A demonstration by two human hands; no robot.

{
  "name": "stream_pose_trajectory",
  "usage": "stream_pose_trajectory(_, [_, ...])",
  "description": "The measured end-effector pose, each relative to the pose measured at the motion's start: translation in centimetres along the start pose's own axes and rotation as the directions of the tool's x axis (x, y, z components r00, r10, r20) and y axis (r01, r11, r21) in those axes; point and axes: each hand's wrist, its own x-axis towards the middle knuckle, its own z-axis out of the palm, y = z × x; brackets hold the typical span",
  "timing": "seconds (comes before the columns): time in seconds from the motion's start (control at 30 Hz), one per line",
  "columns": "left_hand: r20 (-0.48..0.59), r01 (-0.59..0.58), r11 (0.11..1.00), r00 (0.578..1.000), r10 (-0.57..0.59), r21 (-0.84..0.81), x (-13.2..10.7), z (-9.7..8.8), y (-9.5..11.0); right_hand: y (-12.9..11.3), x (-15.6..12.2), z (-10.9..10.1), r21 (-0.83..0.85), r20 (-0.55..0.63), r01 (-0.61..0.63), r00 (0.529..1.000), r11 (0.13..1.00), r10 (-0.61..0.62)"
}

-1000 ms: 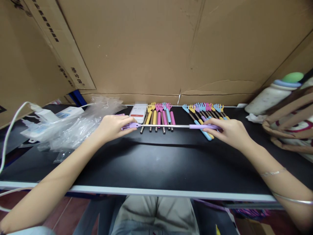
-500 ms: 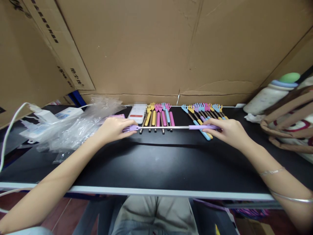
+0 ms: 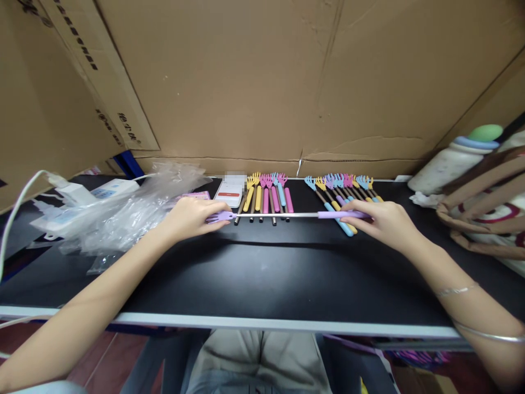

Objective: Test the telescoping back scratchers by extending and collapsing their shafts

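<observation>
I hold a purple telescopic back scratcher (image 3: 283, 215) stretched out level over the black table (image 3: 262, 273). My left hand (image 3: 191, 216) pinches its purple claw head. My right hand (image 3: 381, 221) grips its purple handle. Behind the metal rod lie two groups of collapsed scratchers: a middle row (image 3: 266, 197) in yellow, pink and blue, and a fanned row on the right (image 3: 342, 189), partly under my right fingers.
A phone (image 3: 231, 191) lies beside the middle row. Crumpled clear plastic bags (image 3: 123, 210) and a white power strip with cable (image 3: 74, 194) fill the left. Cardboard (image 3: 262, 82) walls the back. A bottle (image 3: 455, 158) and a patterned bag (image 3: 484, 208) stand at the right.
Both hands keep the same hold on the extended scratcher; it has barely shifted, a touch lower and toward me.
</observation>
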Motion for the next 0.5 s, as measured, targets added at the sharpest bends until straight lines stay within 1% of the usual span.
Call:
stream_pose_trajectory(0.23, [-0.037, -0.046, 0.999, 0.998, 0.046, 0.019, -0.07, -0.15, 0.00, 0.15, -0.11, 0.03, -0.002, 0.001, -0.009, 1.000, 1.000, 0.009])
stream_pose_trajectory(0.5, [-0.009, -0.034, 0.999, 0.999, 0.035, 0.024, -0.02, -0.26, 0.04, -0.02, 0.01, -0.15, -0.010, -0.002, -0.019, 1.000, 1.000, 0.019])
